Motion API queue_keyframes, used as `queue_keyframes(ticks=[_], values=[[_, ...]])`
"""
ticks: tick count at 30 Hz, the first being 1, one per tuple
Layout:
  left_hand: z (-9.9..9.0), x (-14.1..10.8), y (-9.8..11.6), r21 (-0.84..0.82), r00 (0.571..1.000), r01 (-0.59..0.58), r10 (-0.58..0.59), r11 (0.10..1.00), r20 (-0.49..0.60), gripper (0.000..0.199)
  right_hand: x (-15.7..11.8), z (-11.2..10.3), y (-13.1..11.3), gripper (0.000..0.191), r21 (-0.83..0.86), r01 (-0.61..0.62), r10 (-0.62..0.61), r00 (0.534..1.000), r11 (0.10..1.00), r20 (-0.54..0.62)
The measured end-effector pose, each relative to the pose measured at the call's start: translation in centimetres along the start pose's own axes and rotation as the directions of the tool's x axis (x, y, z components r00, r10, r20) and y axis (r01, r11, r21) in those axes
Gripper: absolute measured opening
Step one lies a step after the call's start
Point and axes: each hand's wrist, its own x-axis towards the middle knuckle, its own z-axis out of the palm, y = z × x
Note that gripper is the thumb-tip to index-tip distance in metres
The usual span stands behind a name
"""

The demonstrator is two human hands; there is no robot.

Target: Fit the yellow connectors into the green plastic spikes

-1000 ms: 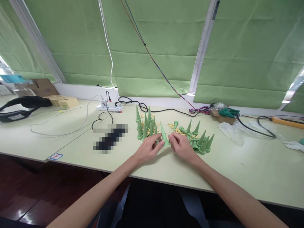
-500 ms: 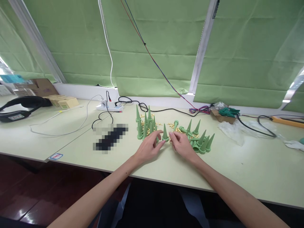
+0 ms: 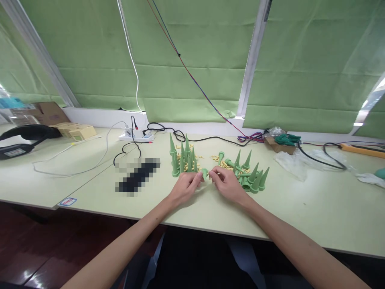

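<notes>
My left hand (image 3: 185, 187) pinches a green plastic cone spike (image 3: 205, 173), which is tipped over so that its point no longer faces up. Close on its right, my right hand (image 3: 227, 181) is closed, its fingertips pinching a small yellow piece (image 3: 209, 172) against or beside the cone; their exact contact is too small to tell. Behind my left hand stand several upright green cones (image 3: 181, 162) among small yellow pieces (image 3: 197, 156). Beyond my right hand lies a group of green cones (image 3: 255, 182), some upright, some on their sides, with more yellow pieces between them.
A white power strip (image 3: 136, 137) and black cables (image 3: 210, 138) run along the back. Headphones (image 3: 27, 138) and small boxes (image 3: 80, 131) are at the left. At right are a cardboard box (image 3: 279, 147), crumpled plastic bags (image 3: 290, 164) and an orange tool (image 3: 363, 150).
My left hand has taken hold of the cone that stood upright between my hands and tipped it over. My right hand has brought the small yellow piece to it.
</notes>
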Motion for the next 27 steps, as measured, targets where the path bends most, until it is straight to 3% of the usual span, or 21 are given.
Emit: queue_keyframes(ticks=[8, 12, 18, 27], values=[[-0.13, 0.09, 0.03, -0.021, 1.000, 0.029, -0.029, 0.999, 0.012, 0.059, -0.05, -0.07, 0.16, 0.030, -0.056, 0.081, -0.081, 0.997, 0.995, 0.009], [-0.19, 0.18, 0.06, 0.028, 0.999, -0.044, 0.044, 0.999, 0.003, 0.054, 0.00, -0.15, 0.10, 0.028, -0.064, 0.100, -0.100, 0.995, 0.993, 0.006], [-0.16, 0.09, 0.34, 0.137, 0.994, -0.105, 0.106, 0.985, 0.001, 0.039, 0.00, -0.29, 0.12, 0.033, -0.072, 0.043, -0.044, 0.999, 0.996, -0.008], [0.08, -0.15, 0.06, 0.118, 0.992, -0.122, 0.125, 0.986, -0.022, 0.029, 0.08, -0.14, 0.22, 0.040, -0.010, -0.042, 0.042, 0.999, 0.999, 0.000]])
